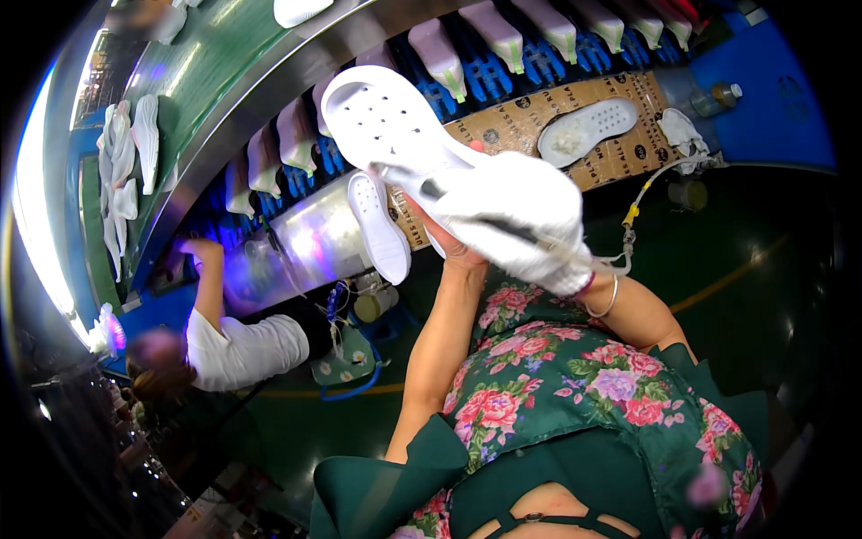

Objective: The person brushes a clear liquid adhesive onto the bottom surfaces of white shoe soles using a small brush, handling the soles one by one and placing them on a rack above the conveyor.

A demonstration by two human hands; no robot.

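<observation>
White sole [382, 112] is undergoing handling, apparently unfinished; left hand [460, 250] is gripping it; grip of right hand [521, 211] is unclear.

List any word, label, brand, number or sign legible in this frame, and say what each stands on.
Brown cardboard sheet: repeated dark printing, partly legible; its wording is not copied here.
Blue surface at far right: a faint dark mark, too small and dim to read.
Held white perforated sole: no lettering can be made out.
</observation>
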